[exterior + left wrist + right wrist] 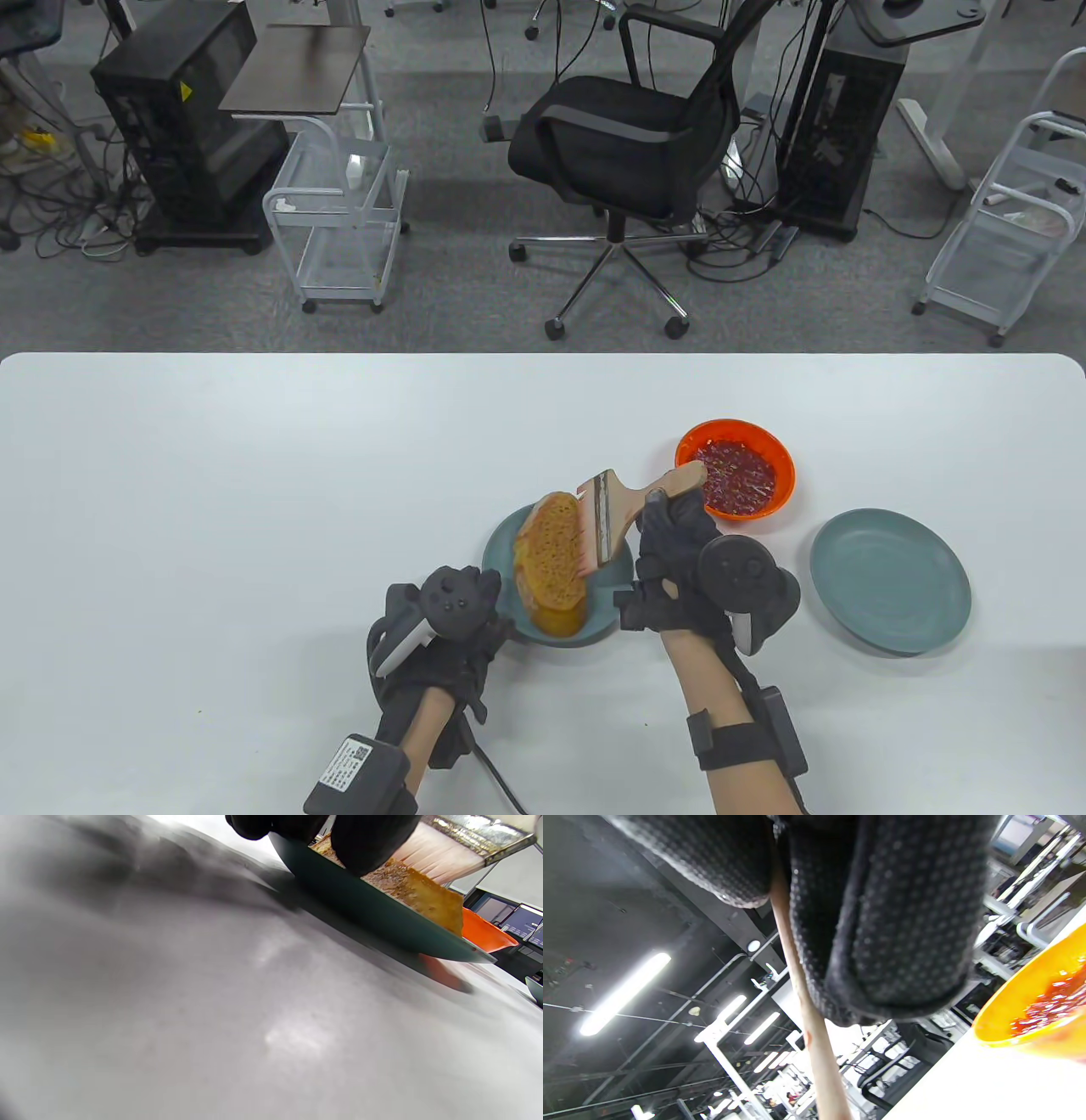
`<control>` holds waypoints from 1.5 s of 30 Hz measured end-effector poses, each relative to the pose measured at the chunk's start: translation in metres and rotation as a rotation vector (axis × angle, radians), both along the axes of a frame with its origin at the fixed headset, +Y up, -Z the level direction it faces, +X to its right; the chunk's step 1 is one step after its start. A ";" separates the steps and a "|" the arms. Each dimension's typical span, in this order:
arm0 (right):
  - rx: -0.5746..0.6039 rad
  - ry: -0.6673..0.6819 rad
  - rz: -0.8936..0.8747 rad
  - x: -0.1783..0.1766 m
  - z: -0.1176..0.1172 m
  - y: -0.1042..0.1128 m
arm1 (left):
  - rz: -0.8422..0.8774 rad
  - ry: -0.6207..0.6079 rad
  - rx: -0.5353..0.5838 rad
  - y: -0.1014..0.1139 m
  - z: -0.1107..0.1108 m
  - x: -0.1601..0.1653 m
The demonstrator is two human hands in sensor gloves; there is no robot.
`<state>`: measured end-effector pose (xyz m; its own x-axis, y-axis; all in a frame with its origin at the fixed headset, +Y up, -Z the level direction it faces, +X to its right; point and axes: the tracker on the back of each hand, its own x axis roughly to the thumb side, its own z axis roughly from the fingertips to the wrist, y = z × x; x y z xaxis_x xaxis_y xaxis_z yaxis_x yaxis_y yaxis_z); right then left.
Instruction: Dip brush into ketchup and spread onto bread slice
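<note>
Both gloved hands were at the near edge of the white table [254, 475]. The left hand [450, 607] touched the near-left rim of the teal round plate [607, 607]; if its fingers were pressing or only resting, I cannot tell. On this plate lay the toasted golden bread slice [551, 552]. The right hand [679, 552] gripped the wooden handle of the flat wide brush [615, 509], and the pale bristles, red at the tips, touched the right side of the bread. The orange bowl of red ketchup [736, 475] stood just behind the right hand. A second teal plate [889, 579] was to the right.
</note>
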<state>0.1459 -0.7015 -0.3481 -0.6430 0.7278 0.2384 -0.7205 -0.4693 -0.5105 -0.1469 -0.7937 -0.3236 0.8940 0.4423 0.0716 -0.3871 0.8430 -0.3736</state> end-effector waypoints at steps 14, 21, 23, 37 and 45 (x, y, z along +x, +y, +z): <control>-0.083 -0.015 -0.125 0.012 -0.011 -0.015 | 0.017 0.014 -0.009 -0.001 0.002 -0.001; -0.140 0.096 -0.275 -0.005 -0.011 -0.023 | 0.018 0.009 -0.010 -0.001 0.001 -0.001; -0.158 0.115 -0.257 -0.010 -0.012 -0.024 | 0.015 0.010 -0.008 -0.001 0.001 -0.001; -0.140 0.161 -0.253 -0.006 -0.013 -0.018 | 0.014 0.009 -0.015 -0.001 0.002 0.000; -0.066 0.033 -0.098 0.006 -0.013 -0.014 | 0.021 0.008 -0.018 -0.001 0.002 0.000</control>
